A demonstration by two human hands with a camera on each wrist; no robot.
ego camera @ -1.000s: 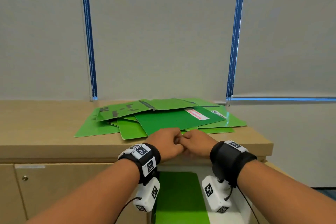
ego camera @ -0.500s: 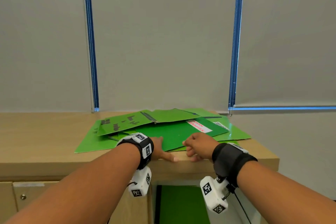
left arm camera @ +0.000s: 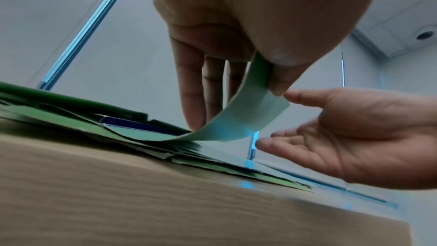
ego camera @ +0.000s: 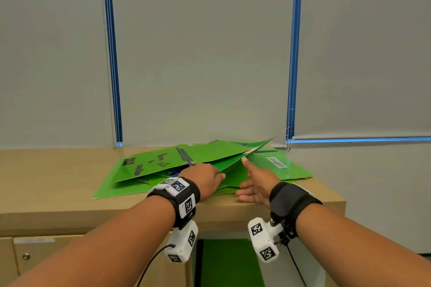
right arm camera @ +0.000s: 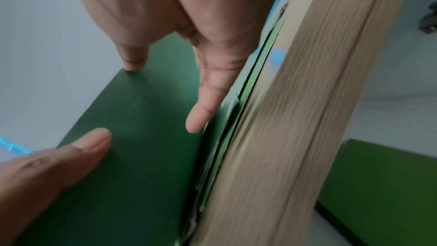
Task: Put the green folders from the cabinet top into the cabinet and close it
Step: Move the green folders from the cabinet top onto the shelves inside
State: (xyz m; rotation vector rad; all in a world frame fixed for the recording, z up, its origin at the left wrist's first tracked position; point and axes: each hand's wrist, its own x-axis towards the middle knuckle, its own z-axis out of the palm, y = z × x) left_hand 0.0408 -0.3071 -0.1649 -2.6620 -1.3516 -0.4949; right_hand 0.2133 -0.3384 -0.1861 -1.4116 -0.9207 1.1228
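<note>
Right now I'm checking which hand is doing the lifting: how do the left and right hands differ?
The left hand pinches the near edge of the top green folder and bends it upward; the right hand holds nothing, fingers straight. The left hand shows its back in the head view; the right hand is turned palm inward. Both are over the front of the cabinet top.

This looks like an office. Green folders (ego camera: 198, 165), one labelled "SECURITY", lie spread on a low wood-laminate storage cabinet (ego camera: 58, 205) with a keyed door, below grey roller blinds (ego camera: 203, 53) with bead chains.
</note>
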